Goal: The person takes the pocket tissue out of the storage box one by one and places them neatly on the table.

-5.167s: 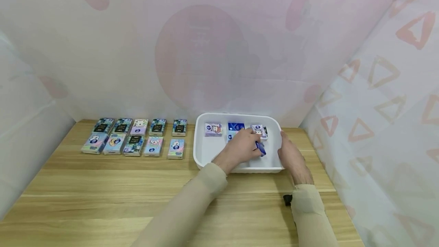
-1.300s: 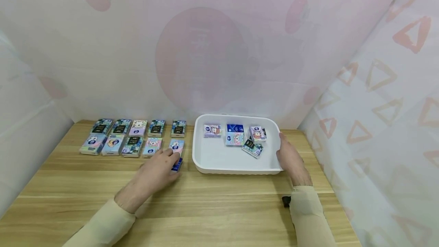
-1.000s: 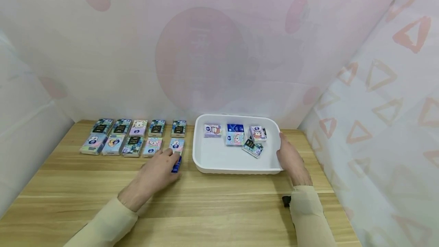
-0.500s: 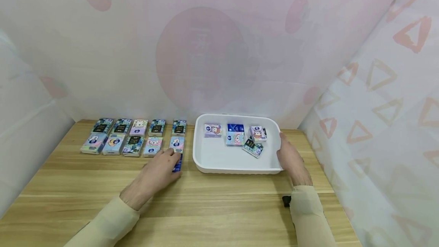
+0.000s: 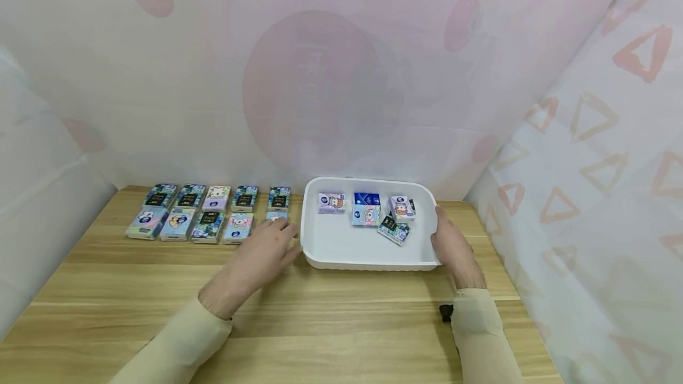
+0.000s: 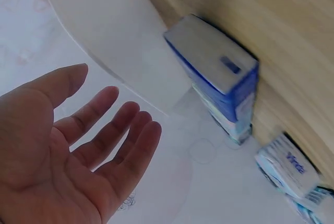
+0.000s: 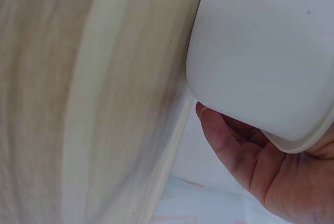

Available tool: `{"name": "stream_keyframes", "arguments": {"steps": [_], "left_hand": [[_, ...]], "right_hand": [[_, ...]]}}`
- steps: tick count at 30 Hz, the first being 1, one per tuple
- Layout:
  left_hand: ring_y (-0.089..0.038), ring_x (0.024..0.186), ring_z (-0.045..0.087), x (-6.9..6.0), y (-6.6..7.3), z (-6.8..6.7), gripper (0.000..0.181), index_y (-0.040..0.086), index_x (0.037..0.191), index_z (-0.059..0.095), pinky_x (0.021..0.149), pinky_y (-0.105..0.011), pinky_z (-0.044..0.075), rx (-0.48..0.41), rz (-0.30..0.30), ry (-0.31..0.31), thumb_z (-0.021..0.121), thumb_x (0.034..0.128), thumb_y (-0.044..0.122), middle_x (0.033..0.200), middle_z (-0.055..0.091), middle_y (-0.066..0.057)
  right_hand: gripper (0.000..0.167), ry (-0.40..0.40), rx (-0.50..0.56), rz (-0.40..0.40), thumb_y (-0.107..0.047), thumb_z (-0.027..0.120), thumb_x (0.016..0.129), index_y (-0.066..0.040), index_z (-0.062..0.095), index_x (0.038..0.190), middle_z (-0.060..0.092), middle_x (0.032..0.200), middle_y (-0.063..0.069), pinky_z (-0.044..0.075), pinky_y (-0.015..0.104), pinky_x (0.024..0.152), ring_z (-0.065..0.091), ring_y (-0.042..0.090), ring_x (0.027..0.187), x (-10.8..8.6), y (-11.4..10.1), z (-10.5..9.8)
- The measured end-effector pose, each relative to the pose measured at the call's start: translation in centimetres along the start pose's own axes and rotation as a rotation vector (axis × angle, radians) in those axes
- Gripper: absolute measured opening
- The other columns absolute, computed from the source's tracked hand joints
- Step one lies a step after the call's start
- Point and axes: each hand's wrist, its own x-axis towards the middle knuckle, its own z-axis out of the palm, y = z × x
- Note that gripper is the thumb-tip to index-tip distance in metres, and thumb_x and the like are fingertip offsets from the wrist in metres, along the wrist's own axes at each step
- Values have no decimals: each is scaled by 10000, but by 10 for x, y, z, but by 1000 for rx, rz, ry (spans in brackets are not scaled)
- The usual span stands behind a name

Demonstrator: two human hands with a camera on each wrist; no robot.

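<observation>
My left hand [image 5: 265, 253] hovers above the table beside the white plastic bin [image 5: 368, 266], its fingers loosely spread and holding nothing. Just beyond the fingertips in the left wrist view stands a blue pocket tissue pack [image 6: 214, 57], which my hand hides in the head view. Behind that hand, a light-blue tissue pack [image 5: 277, 216] is partly covered. My right hand [image 5: 453, 250] grips the bin's right side; in the right wrist view its fingers curl beneath the rim against the outer wall. Inside the bin lie several tissue packs, among them a dark floral one [image 5: 393, 230].
Several tissue packs lie in two rows at the table's back left, such as a floral pack [image 5: 162, 195] and a yellow-printed pack [image 5: 178, 224]. A small black object [image 5: 446, 313] sits by the right sleeve. Printed sheets wall the wooden table [image 5: 341, 325] at back and sides.
My left hand took the blue tissue pack from the bin to the table's left rows, nudged it there, then let go and lifted slightly rightward. The right hand stays on the bin.
</observation>
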Motion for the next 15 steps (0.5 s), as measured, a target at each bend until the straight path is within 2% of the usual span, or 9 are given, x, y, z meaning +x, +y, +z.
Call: {"name": "stream_keyframes", "arguments": {"steps": [7,15], "left_hand": [[-392,1331,744,19,22,2,333,23,1365,772,1179,-558,654,-54,18,2,805,1137,264,1385,792,-172],[-369,1348,751,40,47,8,377,67,1424,765,1186,-538,660,-88,47,7,798,1146,319,1453,785,-132]], "right_hand": [[756,-3,9,2,19,440,1139,64,155,1839,525,1687,454,676,663,1076,761,534,1314,-1,0,0],[759,-1,16,8,17,433,1138,55,153,1842,508,1705,449,668,675,1091,750,544,1343,0,0,0]]}}
